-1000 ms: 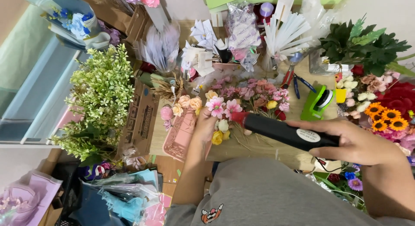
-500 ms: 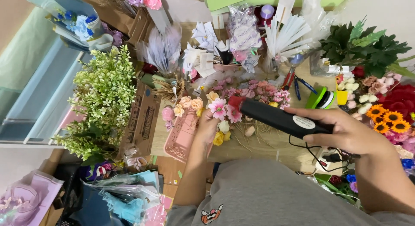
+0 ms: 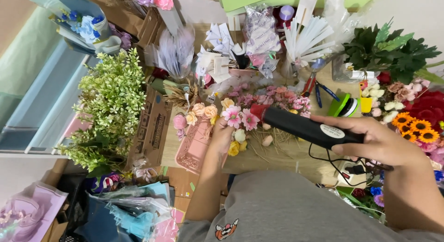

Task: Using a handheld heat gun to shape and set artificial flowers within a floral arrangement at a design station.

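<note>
Right hand (image 3: 384,142) grip around black glue gun (image 3: 307,127), oval white label.

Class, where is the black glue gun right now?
The black corded glue gun lies in the right hand, centre-right of the head view, tip beside the pink artificial flower.

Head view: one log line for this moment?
left hand: holds pink flower | right hand: grips glue gun | nozzle at flower
</note>
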